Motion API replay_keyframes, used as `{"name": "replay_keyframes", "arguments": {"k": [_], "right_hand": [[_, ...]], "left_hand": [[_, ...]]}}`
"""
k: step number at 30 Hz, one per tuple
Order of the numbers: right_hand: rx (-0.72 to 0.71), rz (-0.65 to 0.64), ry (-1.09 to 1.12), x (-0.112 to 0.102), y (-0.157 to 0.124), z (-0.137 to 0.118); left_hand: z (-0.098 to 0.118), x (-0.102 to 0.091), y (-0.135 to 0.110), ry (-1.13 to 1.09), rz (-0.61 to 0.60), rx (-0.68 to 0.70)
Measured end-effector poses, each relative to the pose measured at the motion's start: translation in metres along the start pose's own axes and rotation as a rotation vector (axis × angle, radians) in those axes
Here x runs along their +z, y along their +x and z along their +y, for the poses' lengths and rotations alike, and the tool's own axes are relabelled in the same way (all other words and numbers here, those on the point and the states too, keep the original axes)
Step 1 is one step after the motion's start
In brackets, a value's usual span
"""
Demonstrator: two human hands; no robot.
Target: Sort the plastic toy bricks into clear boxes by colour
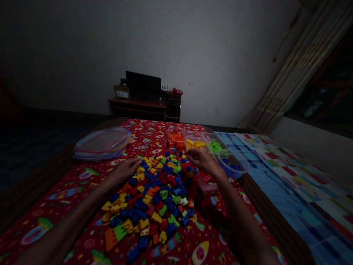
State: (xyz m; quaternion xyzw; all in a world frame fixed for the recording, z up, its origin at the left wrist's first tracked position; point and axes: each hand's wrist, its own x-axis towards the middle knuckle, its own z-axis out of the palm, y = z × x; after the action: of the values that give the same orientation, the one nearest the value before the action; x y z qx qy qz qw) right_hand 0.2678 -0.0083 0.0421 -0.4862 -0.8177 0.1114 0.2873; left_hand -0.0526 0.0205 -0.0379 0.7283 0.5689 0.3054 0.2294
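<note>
A heap of small plastic building bricks (154, 198) in blue, red, yellow, orange and green lies on a red patterned cloth (68, 191). My left hand (124, 171) rests flat on the cloth at the heap's left edge, fingers stretched toward the bricks. My right hand (201, 160) hovers over the heap's far right corner, fingers curled; whether it holds a brick is hidden. Just beyond it stand clear tubs sorted by colour: orange bricks (176, 140), yellow bricks (196, 144), green bricks (215, 147), and a round tub (233, 165) with blue bricks.
A stack of clear lids (102, 143) lies at the far left of the cloth. A checked blue mat (289, 180) runs along the right. A low desk with a dark screen (143, 86) stands against the back wall. The room is dim.
</note>
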Motion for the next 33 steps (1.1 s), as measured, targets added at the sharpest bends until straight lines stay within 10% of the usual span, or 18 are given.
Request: {"name": "replay_keyframes", "arguments": {"k": [10,26,33], "right_hand": [[-0.211,-0.286,-0.166,0.094,0.022,-0.032],[-0.098,-0.097,0.389,0.084,0.022,-0.042],[-0.183,-0.095,0.185,0.076,0.019,-0.044]], "left_hand": [[0.017,-0.006,0.003,0.061,-0.12,0.133],[0.052,0.005,-0.005,-0.362,-0.041,-0.042],[0.066,0.013,-0.013,-0.317,-0.081,0.026]]}}
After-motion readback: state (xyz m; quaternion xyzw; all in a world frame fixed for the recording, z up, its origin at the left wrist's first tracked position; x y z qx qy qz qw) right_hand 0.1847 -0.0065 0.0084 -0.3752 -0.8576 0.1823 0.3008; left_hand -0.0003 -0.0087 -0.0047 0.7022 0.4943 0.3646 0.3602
